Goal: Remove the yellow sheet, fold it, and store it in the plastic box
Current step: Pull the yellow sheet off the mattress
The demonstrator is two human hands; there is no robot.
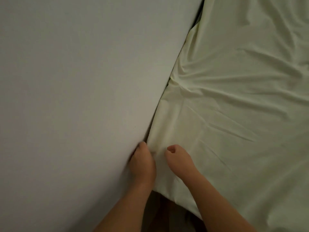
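The pale yellow sheet covers the bed on the right, wrinkled, with its left edge tucked down along the wall. My left hand reaches into the gap between wall and mattress, and its fingers curl over the sheet's edge, their tips hidden. Just to the right, my right hand is curled into a fist on top of the sheet and pinches a raised fold. The fabric bunches between the two hands. The plastic box is not in view.
A plain grey-white wall fills the left half, tight against the bed. A narrow dark gap runs between wall and sheet. Dark floor shows below the sheet's near corner, between my forearms.
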